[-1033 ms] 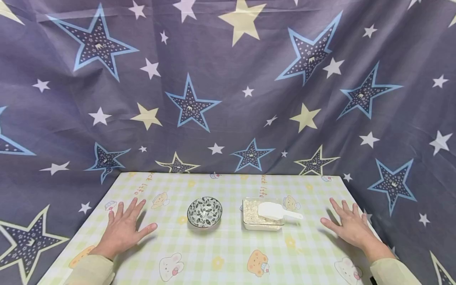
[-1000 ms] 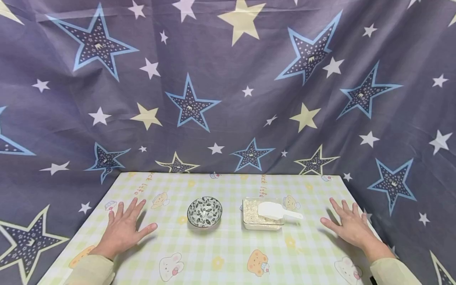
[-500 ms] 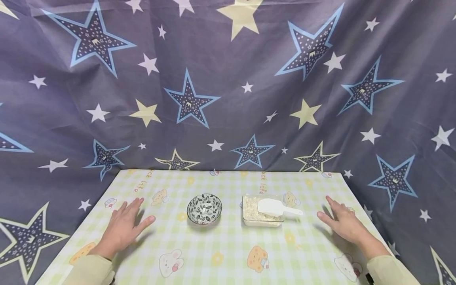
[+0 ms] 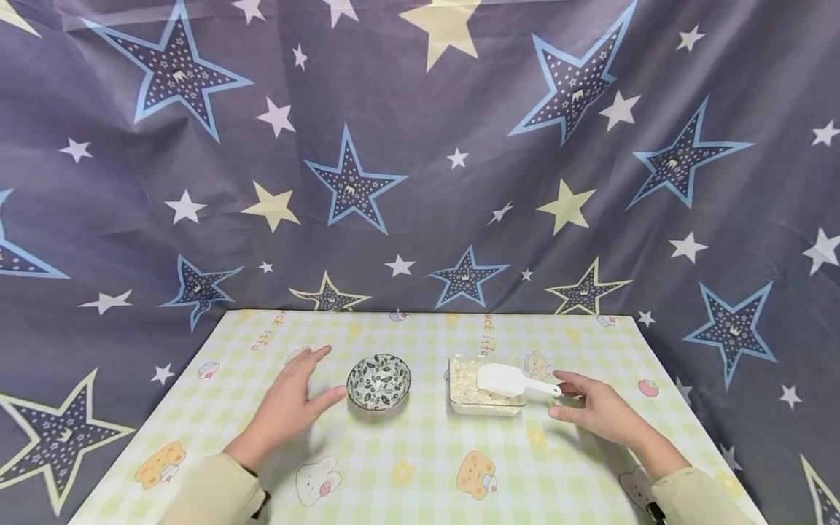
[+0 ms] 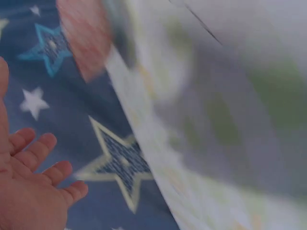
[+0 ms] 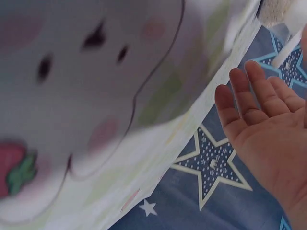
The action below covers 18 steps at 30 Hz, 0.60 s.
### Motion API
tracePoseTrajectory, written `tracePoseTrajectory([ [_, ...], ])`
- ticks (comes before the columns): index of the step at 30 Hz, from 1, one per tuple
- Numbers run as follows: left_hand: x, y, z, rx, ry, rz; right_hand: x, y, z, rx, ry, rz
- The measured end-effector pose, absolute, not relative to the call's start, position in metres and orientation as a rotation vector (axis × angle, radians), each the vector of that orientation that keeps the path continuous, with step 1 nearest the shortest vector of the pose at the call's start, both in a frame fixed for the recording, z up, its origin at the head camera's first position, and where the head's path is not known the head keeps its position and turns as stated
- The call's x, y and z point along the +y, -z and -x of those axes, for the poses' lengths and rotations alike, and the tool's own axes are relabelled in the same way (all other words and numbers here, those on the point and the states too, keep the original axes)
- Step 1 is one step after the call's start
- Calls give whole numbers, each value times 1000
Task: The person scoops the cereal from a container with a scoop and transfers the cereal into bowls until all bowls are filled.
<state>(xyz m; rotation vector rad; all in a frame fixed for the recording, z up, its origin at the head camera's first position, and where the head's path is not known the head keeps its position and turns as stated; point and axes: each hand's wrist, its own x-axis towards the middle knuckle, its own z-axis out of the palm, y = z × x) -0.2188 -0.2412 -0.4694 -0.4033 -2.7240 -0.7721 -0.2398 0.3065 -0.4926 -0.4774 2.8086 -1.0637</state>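
A bowl [image 4: 378,383] with a dark leaf pattern stands left of the table's middle. My left hand [image 4: 292,401] is just left of it, thumb pointing at its rim and fingers loosely extended. Right of the bowl sits a clear rectangular container [image 4: 485,410] of pale oat-like flakes [image 4: 463,379]. A white scoop [image 4: 502,380] lies on the flakes, its handle sticking out to the right. My right hand [image 4: 600,408] is at the handle's end, thumb and fingers parted around it without gripping. In the right wrist view the fingers [image 6: 261,88] are relaxed and the scoop shows at the upper corner.
A green checked cloth with cartoon prints covers the table [image 4: 400,445]. Behind it and at both sides hangs a dark curtain [image 4: 407,240] with stars. The left wrist view is blurred, showing fingers [image 5: 36,153] beside the table edge.
Both hands have moved inward from the table's sides: the left toward the bowl, the right toward the scoop's handle. The head view has shifted slightly. Bowl, container and scoop have stayed in place.
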Motion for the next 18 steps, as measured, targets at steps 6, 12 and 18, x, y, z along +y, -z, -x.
tracePoseTrajectory([
  [6, -176, 458, 214, -2741, 894, 557, 302, 499, 245, 2758, 1186, 508],
  [12, -114, 465, 212, -2770, 1002, 741, 301, 497, 245, 2576, 1522, 311],
  [18, -70, 487, 224, -2840, 1085, 737, 274, 489, 254, 2164, 2132, 11],
])
